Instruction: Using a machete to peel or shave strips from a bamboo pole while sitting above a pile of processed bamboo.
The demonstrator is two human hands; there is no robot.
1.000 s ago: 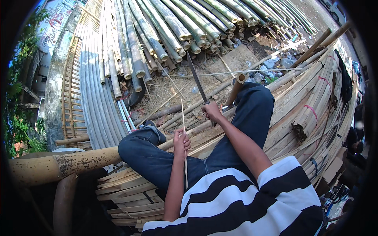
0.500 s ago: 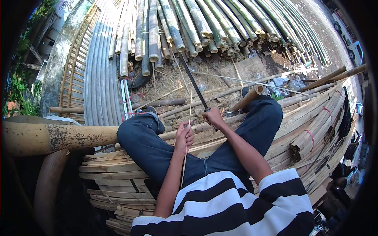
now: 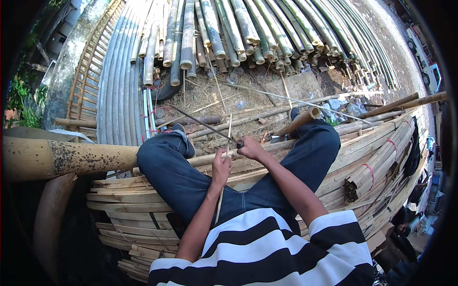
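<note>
My left hand (image 3: 222, 168) is closed round a thin pale bamboo strip (image 3: 229, 127), which stands upright in front of my lap. The strip's lower part runs down along my forearm. In my right hand (image 3: 250, 148) is the dark handle of a long knife (image 3: 202, 124). Its narrow blade points away to the left and crosses the strip just above my left fist. Whether the edge touches the strip, I cannot tell. Both hands are between my bent knees, close together.
Long bamboo poles (image 3: 187, 43) are stacked ahead, cut ends toward me. A thick bamboo pole (image 3: 95, 159) lies by my left knee. Split bamboo slats (image 3: 362, 162) spread beneath and beside me. Corrugated sheeting (image 3: 119, 95) and a bamboo ladder-like frame (image 3: 86, 81) are at the left.
The knife has swung left, from pointing up and away to lying across the bamboo strip. My right hand has moved slightly left, nearer my left hand, which still grips the strip.
</note>
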